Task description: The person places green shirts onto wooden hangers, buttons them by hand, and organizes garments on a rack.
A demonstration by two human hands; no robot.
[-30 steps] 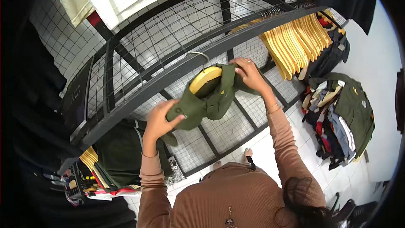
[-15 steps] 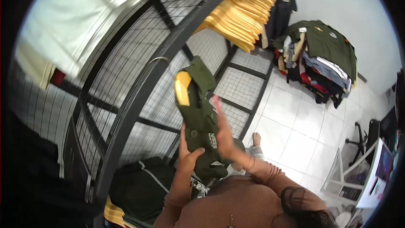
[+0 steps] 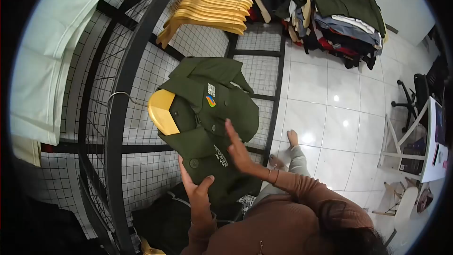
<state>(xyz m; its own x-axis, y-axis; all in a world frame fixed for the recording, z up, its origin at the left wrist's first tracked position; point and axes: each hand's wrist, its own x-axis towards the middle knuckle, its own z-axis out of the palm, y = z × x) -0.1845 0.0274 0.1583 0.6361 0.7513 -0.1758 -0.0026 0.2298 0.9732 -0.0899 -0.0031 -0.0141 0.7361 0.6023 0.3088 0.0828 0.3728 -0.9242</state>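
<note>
Floor tiles (image 3: 340, 129), white and glossy, stretch beside the black rack (image 3: 118, 94), where the green shirt (image 3: 203, 113) hangs, gripped by the left hand (image 3: 198, 190); the right hand (image 3: 239, 153) is open over it.

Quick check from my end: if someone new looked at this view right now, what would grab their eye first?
Probably the dark green shirt in the middle, hung on the black rail, with the yellow hanger showing at its collar and the left hand and right hand at its front. Next, the row of bare wooden hangers above it, then the heaped clothes at upper right.
</note>
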